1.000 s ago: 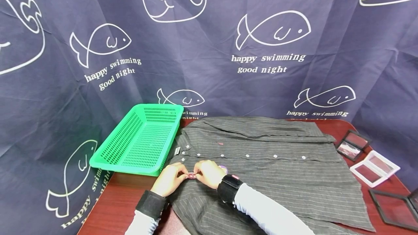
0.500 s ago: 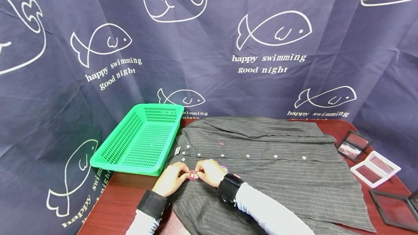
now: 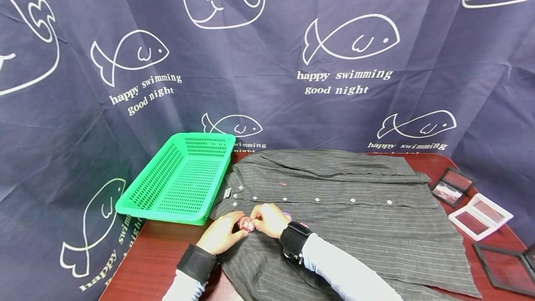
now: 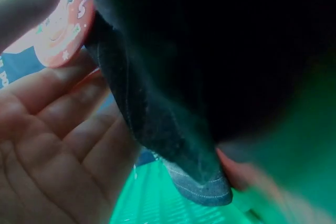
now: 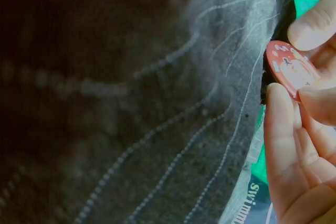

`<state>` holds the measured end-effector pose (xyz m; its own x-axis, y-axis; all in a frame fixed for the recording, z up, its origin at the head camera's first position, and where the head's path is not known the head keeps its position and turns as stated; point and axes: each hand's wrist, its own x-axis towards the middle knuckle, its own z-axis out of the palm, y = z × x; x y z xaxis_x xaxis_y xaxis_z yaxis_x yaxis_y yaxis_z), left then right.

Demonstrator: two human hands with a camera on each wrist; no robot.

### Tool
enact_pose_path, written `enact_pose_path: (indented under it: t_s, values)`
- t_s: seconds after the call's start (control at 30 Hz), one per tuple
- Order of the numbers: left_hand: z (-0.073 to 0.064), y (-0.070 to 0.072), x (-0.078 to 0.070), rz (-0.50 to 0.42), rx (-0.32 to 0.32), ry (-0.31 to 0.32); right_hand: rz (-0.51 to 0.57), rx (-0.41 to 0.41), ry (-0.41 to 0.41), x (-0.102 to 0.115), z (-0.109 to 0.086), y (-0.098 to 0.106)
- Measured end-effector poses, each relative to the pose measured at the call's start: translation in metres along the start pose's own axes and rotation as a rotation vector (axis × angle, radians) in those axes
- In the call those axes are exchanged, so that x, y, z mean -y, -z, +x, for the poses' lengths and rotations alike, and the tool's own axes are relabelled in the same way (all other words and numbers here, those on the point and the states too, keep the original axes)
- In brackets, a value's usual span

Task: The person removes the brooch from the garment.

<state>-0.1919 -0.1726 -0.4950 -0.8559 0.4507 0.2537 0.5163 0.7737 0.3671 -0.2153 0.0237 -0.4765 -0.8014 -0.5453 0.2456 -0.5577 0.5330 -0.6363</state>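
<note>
A dark grey pinstriped shirt (image 3: 368,240) with white buttons lies spread on the red table. Over its collar end, my right hand (image 3: 267,220) pinches a round red badge (image 3: 245,224) between thumb and finger. My left hand (image 3: 221,234) sits at the badge's left side, thumb and forefinger spread about its edge. The left wrist view has its fingers extended close beneath the badge (image 4: 73,40). In the right wrist view, the badge's printed face (image 5: 283,64) shows beside a fold of striped cloth (image 5: 210,129). A purple badge (image 3: 287,215) is partly hidden behind my right hand.
A green plastic basket (image 3: 211,199) stands at the left, against the shirt's collar. Along the right edge lie a black open case (image 3: 456,179), a white open case (image 3: 481,216) and a larger black-framed case (image 3: 486,259). A printed blue curtain (image 3: 267,96) hangs behind.
The red badge has turned from nearly edge-on to face up between the hands. The left hand has loosened from its pinch, its thumb moving apart from the forefinger. The right hand stays about in place.
</note>
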Motion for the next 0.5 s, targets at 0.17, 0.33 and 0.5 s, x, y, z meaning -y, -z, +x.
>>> enact_pose_path:
  t_s: [0.17, 0.33, 0.5]
  values:
    - [-0.0014, -0.0021, 0.0013, 0.002, 0.082, 0.044, 0.041, 0.016, -0.021, -0.0002, 0.0, -0.0015]
    - [-0.0019, -0.0027, 0.0013, 0.009, 0.111, 0.066, 0.062, 0.032, -0.046, -0.0006, -0.0003, -0.0028]
    - [-0.002, -0.0009, -0.0011, 0.0, 0.132, 0.076, 0.103, 0.048, -0.075, 0.0006, -0.0017, -0.0026]
